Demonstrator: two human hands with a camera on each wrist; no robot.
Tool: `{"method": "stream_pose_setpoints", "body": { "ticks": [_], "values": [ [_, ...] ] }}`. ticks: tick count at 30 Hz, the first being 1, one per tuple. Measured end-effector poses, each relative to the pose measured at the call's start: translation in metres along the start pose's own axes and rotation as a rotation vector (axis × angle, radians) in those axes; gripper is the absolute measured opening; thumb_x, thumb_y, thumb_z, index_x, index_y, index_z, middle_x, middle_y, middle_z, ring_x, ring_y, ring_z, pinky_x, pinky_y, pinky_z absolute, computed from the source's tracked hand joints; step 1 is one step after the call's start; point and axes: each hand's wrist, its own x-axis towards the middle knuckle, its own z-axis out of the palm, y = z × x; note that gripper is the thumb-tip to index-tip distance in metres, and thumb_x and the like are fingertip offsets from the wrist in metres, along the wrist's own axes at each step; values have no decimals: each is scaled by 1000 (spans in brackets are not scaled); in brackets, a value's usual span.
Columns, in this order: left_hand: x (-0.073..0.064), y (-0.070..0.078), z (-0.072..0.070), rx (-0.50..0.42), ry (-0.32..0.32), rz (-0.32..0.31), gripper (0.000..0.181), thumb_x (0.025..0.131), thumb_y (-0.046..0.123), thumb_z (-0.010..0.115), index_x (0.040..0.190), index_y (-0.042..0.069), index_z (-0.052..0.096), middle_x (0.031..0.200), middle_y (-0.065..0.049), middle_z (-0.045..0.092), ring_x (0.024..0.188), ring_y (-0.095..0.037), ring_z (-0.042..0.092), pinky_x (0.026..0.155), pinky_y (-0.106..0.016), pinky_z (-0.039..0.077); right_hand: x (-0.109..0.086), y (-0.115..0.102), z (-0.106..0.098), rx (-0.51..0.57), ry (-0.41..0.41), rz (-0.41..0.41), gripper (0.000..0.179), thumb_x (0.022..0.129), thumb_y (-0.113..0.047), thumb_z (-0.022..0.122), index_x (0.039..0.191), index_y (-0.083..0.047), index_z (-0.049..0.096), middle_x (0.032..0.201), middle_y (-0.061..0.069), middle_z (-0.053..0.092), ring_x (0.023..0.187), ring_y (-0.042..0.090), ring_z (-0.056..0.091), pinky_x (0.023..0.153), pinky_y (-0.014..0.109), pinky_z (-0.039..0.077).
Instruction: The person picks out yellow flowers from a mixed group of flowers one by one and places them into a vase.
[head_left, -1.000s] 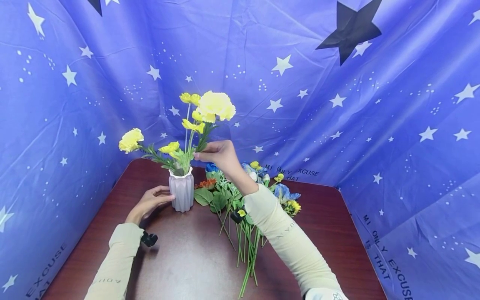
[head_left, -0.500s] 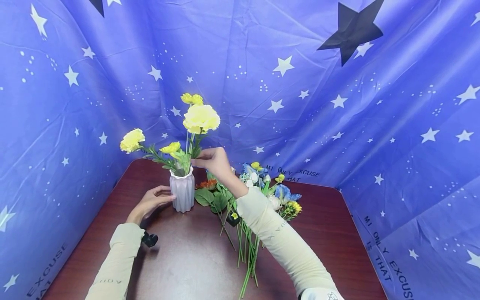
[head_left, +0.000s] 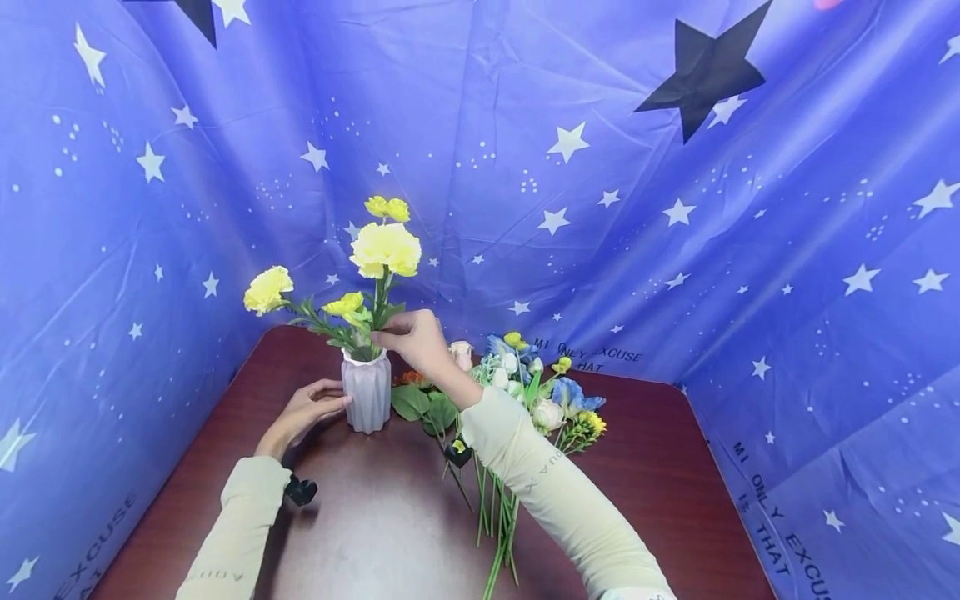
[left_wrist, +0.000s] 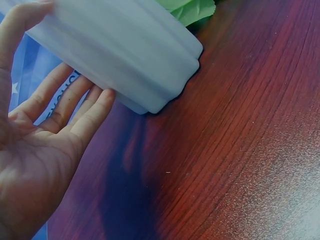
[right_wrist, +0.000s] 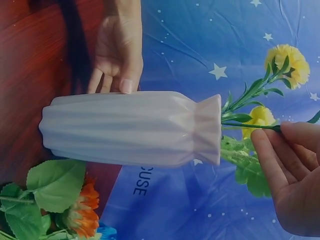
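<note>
A pale fluted vase (head_left: 367, 392) stands upright on the table, holding yellow flowers. One yellow carnation (head_left: 267, 289) leans out to the left, beside a smaller yellow bloom (head_left: 344, 303). My right hand (head_left: 420, 342) pinches the stem of a large pale-yellow carnation (head_left: 386, 249) between thumb and fingers. In the right wrist view this stem (right_wrist: 250, 124) runs from the fingertips into the vase mouth; its lower end is hidden inside. My left hand (head_left: 306, 412) touches the vase's left side with thumb and fingertips, its fingers extended rather than wrapped around, as the left wrist view shows.
A pile of artificial flowers (head_left: 525, 392), blue, white, yellow and orange, lies right of the vase, with green stems (head_left: 498, 533) pointing toward the front. A blue star-patterned cloth (head_left: 480, 167) surrounds the reddish-brown table (head_left: 645, 492) at the back and sides.
My right hand has moved down and slightly left toward the vase mouth, bringing the large carnation lower and left, above the vase. My left hand stays at the vase.
</note>
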Motion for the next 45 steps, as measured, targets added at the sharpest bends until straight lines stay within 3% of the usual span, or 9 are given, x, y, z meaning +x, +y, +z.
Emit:
{"method": "stream_pose_setpoints", "body": {
  "ticks": [5,10,16,29,45],
  "values": [
    [-1,0,0,9,-10,-1,60,96,17,71,141,-12,44,129,-17,62,99,1,65,105,-38,55,0,-2,4,-34,-2,4,13,92,-14,76,91,-1,81,88,13,78,73,16,69,61,14,49],
    [-2,-3,-1,15,-7,-6,62,96,17,72,141,-13,43,129,-18,61,99,1,64,101,-33,57,-1,-3,8,-27,-22,-13,10,91,-8,75,91,1,79,87,15,77,69,17,66,58,14,46],
    [0,-6,-2,-14,-13,22,59,95,13,71,139,-15,43,119,-9,64,98,0,65,98,-28,57,0,-5,11,-29,-10,3,9,89,-7,77,95,-1,80,93,13,79,89,20,76,74,16,56],
    [-1,-4,-2,-35,-28,29,55,96,11,70,137,-14,44,109,4,65,98,1,66,94,-25,58,0,-2,14,-54,2,47,10,89,-11,78,95,-4,82,93,10,79,84,14,74,70,16,56],
    [1,-6,-3,-52,-29,34,53,96,11,70,136,-13,46,109,6,66,98,1,66,95,-23,57,0,-2,17,-57,41,82,7,88,-12,80,92,-7,81,92,6,79,82,11,72,70,18,56]
  ]
}}
